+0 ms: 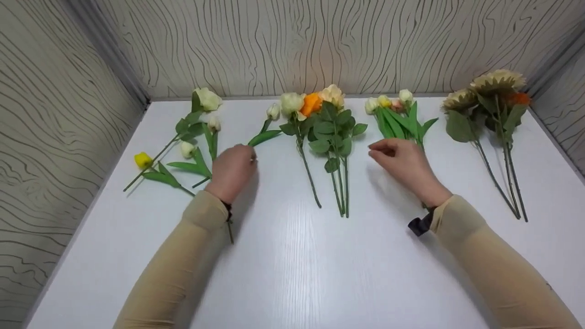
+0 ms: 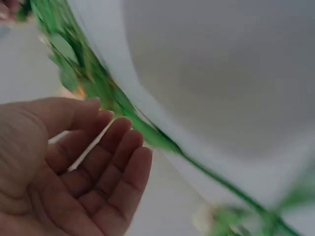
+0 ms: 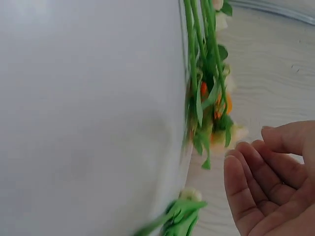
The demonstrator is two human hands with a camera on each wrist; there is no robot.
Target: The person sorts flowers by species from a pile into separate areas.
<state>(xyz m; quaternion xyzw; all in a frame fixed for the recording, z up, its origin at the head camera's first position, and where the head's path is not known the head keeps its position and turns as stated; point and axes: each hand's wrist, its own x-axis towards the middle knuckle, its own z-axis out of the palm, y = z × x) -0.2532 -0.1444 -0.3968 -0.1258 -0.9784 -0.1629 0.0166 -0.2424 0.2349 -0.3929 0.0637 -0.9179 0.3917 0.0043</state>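
Observation:
My left hand [image 1: 233, 168] is over the left part of the table, palm down with loosely bent fingers. Its fingertips overlap the green leaf [image 2: 150, 135] of a white tulip [image 1: 273, 111] in the left wrist view, and nothing shows gripped between thumb and fingers. Left of that hand lie two more white tulips [image 1: 187, 149], a yellow tulip [image 1: 143, 160] and a cream rose [image 1: 208, 99]. My right hand [image 1: 408, 165] hovers at the lower leaves of a tulip bunch [image 1: 397, 121] with white, yellow and pink heads. Its thumb and fingers are bent and hold nothing.
In the middle lies a group of roses, with an orange rose [image 1: 311, 104] among pale ones. Large cream flowers [image 1: 498, 82] and an orange bloom lie at the right, stems toward me. The white table [image 1: 283, 274] ends at a wood-grain patterned wall [image 1: 292, 45].

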